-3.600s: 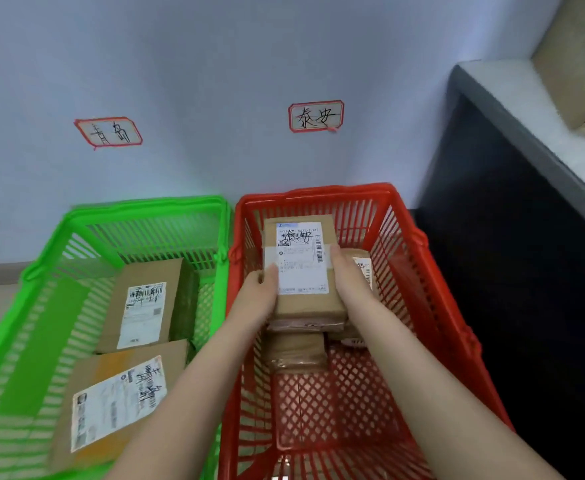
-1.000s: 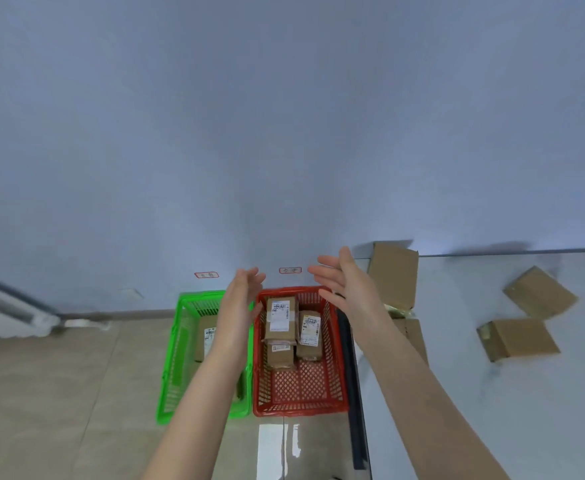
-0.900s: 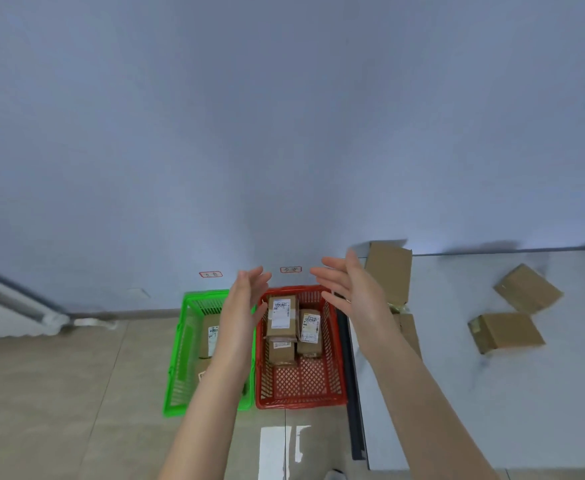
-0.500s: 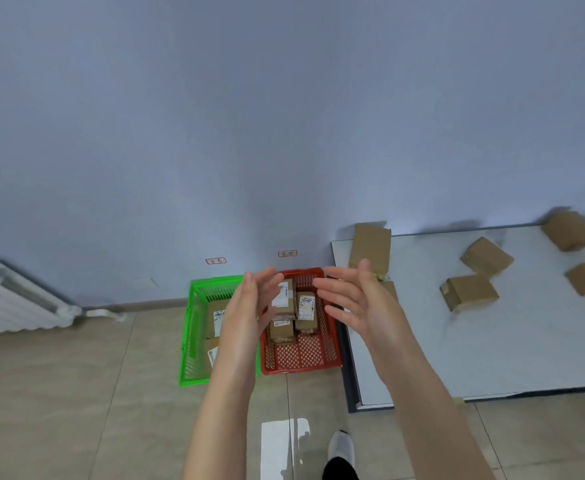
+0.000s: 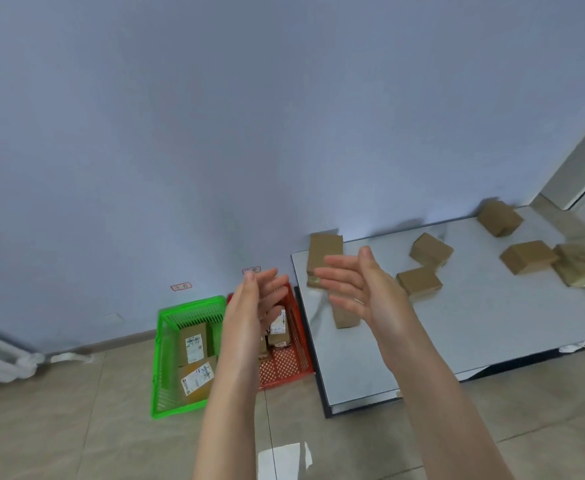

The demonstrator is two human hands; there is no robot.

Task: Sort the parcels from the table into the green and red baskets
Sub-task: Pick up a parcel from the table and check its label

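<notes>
Centrally, both hands are raised in mid-air, palms turned toward each other, touching no parcel. The left hand (image 5: 249, 313) shows straight, slightly fanned fingers and holds nothing. The right hand (image 5: 360, 289) likewise has its fingers extended and loosely spread, with nothing in its grasp.

Two baskets stand side by side on the tiled floor against the wall. The green basket (image 5: 161, 341), on the left, contains a far labelled parcel (image 5: 194, 344) and a near labelled parcel (image 5: 197, 375), both label-up. The red basket (image 5: 298, 327), between the green basket and the table, holds labelled parcels, of which one red-basket parcel (image 5: 279, 327) shows past the left hand. The others are partly hidden by that hand, so their number cannot be told.

The white table (image 5: 474, 323), just right of the red basket, bears the unsorted parcels:
- an upright parcel (image 5: 324, 258) at its far left corner
- a half-hidden parcel (image 5: 344, 320) behind the right hand
- a middle parcel (image 5: 419, 282) with a rear-middle parcel (image 5: 431, 251) just beyond it
- a corner parcel (image 5: 499, 218) at the far edge
- a right parcel (image 5: 528, 256) touching an edge parcel (image 5: 577, 265)

A left wall label (image 5: 181, 286) and a right wall label (image 5: 251, 270), both red-framed, sit above the baskets; their writing is too small to read
</notes>
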